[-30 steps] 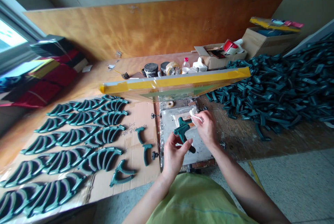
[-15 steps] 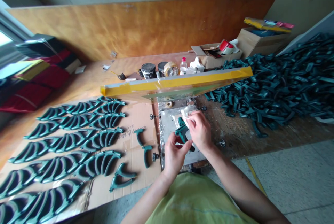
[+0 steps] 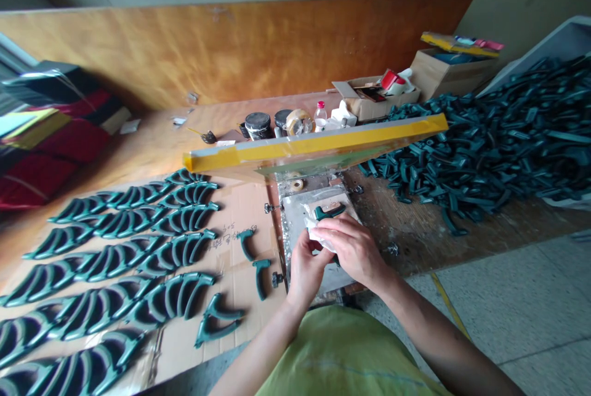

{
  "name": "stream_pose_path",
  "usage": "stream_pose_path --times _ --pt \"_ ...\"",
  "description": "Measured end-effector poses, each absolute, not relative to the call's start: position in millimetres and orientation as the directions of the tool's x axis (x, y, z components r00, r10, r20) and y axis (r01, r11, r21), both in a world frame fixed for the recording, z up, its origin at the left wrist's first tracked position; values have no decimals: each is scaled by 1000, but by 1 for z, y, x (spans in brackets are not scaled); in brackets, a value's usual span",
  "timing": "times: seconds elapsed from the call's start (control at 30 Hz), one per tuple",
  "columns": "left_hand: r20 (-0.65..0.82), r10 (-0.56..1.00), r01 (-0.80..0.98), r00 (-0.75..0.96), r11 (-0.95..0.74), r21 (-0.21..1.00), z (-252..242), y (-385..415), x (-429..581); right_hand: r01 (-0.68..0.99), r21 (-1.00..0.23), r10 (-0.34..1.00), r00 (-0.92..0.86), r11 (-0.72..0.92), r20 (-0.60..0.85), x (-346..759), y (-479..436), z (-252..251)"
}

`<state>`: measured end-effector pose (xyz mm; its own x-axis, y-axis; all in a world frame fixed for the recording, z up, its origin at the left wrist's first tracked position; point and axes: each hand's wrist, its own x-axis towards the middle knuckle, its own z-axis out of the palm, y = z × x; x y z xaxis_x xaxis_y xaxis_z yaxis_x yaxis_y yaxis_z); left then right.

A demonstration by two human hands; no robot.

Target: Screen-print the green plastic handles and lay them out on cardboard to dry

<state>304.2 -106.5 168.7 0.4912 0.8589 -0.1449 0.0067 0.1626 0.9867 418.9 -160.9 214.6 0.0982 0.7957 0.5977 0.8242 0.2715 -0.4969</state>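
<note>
Head view: the left hand [image 3: 305, 268] grips a green handle [image 3: 327, 213] at its one o'clock, over the metal plate [image 3: 295, 214], while the right hand [image 3: 356, 248] pinches white cloth [image 3: 316, 230] close by, and a hard tug on the cloth could twist the handle loose.

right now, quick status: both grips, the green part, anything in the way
Right grip holding white cloth, left grip close beside it. Green part partly hidden by right grip. Yellow-edged frame beyond, clear of both.
</note>
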Motion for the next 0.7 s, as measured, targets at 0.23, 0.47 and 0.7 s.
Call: stream_pose_path --times 0.23,0.47,0.7 --pt "-185 848 -22 496 226 974 169 -97 296 928 -347 832 84 134 548 457 -165 198" --pt "-208 824 -54 526 277 959 172 -89 295 931 -339 785 108 135 610 439 -163 215" --pt "-270 813 -53 516 345 937 170 -73 286 882 -471 813 259 21 521 463 -161 195"
